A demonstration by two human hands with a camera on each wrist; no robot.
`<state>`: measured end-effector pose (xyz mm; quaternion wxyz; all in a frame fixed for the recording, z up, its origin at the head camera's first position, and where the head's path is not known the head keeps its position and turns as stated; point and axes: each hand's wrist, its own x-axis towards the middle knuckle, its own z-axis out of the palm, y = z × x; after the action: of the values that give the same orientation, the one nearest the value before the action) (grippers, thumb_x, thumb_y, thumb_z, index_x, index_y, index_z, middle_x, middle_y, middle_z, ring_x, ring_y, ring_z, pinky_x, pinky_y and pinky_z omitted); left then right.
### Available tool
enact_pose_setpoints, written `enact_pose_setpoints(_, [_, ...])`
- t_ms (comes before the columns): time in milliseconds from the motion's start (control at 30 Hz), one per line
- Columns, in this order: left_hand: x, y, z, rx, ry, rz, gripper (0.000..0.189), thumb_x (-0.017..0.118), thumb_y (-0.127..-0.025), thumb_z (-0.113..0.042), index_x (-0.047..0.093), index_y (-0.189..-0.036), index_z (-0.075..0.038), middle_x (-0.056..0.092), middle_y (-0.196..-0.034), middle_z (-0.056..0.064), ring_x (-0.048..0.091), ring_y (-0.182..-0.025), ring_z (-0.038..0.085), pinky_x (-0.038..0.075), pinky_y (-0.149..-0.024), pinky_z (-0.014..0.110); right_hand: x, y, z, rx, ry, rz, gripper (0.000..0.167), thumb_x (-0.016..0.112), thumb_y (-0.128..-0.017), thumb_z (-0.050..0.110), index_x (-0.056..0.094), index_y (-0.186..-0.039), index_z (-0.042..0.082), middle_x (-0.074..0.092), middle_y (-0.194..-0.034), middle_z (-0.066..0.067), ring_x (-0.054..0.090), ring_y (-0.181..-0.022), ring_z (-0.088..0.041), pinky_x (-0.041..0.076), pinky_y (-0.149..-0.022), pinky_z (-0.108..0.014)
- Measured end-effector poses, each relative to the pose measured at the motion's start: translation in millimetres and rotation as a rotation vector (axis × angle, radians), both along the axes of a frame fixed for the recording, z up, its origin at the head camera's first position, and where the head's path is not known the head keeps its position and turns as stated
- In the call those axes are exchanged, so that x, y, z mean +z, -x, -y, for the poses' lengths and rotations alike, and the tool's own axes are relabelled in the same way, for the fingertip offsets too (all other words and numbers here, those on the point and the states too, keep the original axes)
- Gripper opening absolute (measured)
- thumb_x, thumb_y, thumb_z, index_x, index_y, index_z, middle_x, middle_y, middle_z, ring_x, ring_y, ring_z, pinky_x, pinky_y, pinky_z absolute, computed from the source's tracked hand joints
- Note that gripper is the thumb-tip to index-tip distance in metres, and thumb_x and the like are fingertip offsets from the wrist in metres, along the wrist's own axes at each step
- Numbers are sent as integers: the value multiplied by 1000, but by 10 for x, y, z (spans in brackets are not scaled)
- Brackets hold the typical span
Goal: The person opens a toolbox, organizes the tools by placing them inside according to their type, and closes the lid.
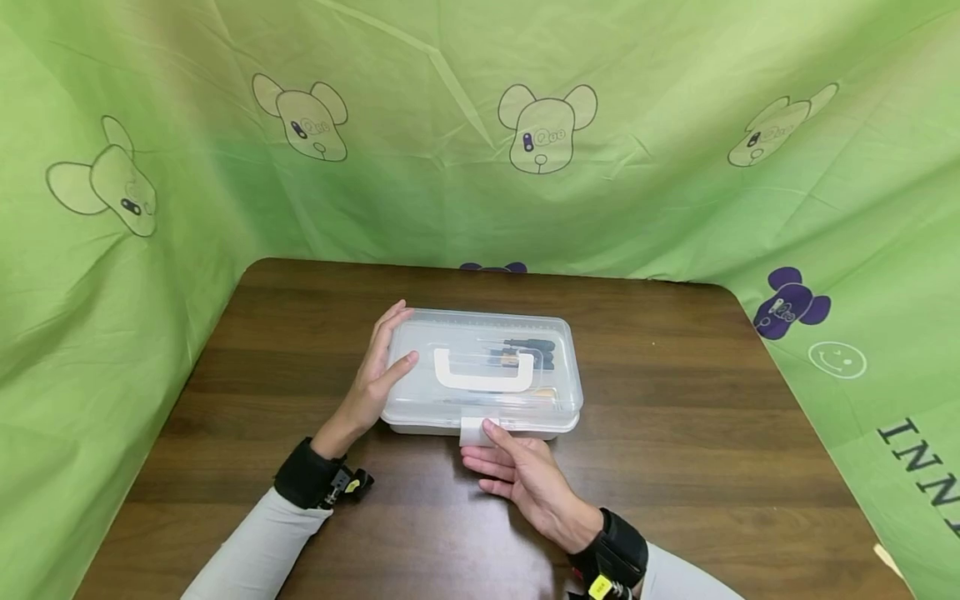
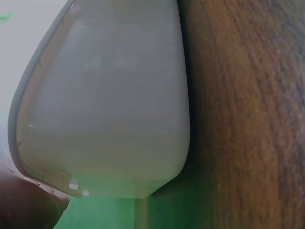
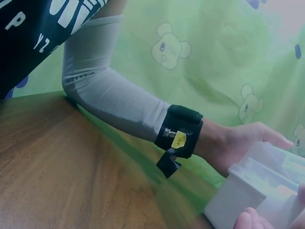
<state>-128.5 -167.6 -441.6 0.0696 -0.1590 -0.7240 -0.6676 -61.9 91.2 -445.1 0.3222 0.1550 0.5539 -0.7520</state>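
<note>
A storage box (image 1: 420, 408) with a clear lid and a white carry handle (image 1: 483, 382) sits on the wooden table. Through the lid, dark-handled tools (image 1: 532, 346) show blurrily at the right. My left hand (image 1: 371, 379) rests against the box's left end, its thumb on the lid and its fingers extended along the edge. At the front, my right hand (image 1: 528, 479) holds the white latch (image 1: 471, 432), thumb on its face and the other fingers just below. The left wrist view shows the box's pale end wall (image 2: 119, 95); in the right wrist view, right fingertips (image 3: 250, 219) appear beside the box.
The brown wooden table (image 1: 675, 433) extends around the box on all sides. Green cloth (image 1: 420, 200) printed with bear heads hangs behind and at both sides. Each wrist carries a black strap (image 1: 303, 473) with a small device.
</note>
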Motion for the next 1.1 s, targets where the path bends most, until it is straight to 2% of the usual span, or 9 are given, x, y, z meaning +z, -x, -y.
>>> enact_pose_setpoints(200, [5, 5, -4, -6, -5, -4, 63, 52, -104, -11, 30, -163, -2, 10, -176, 8, 3, -163, 29, -2, -127, 64, -11, 17, 4, -17, 31, -8, 40, 74, -100, 40, 71, -119, 4, 80, -112, -14, 78, -102, -18, 62, -77, -29])
enact_pose_setpoints(467, [-5, 3, 22, -16, 18, -29, 67, 58, -100, -7, 33, -162, -1, 12, -175, 11, 6, -162, 32, -1, -127, 66, 45, 32, -2, -57, 164, 34, 27, 70, -105, 25, 67, -119, 2, 78, -113, -20, 77, -106, -25, 60, -96, -38])
enact_pose_setpoints(700, [20, -7, 59, -3, 109, -49, 52, 56, -100, -9, 52, -151, 1, 15, -175, 14, 7, -162, 36, 4, -124, 72, 112, 73, -24, -85, 268, 112, 19, 65, -107, 14, 62, -118, -1, 75, -116, -27, 75, -110, -31, 56, -105, -44])
enact_pose_setpoints(833, [35, -5, 73, 5, 160, -71, 45, 54, -100, -9, 61, -143, 1, 17, -174, 15, 7, -162, 38, 6, -122, 75, 111, 99, -24, -89, 306, 119, 22, 63, -107, 10, 58, -123, -4, 73, -122, -27, 73, -115, -32, 53, -109, -46])
enact_pose_setpoints(1100, [40, -9, 80, -7, 177, -58, 44, 54, -100, -10, 62, -143, -2, 15, -175, 14, 6, -162, 38, 8, -121, 77, 64, 98, -32, -92, 300, 103, 29, 64, -107, 12, 53, -128, -6, 71, -124, -28, 71, -117, -33, 52, -110, -47])
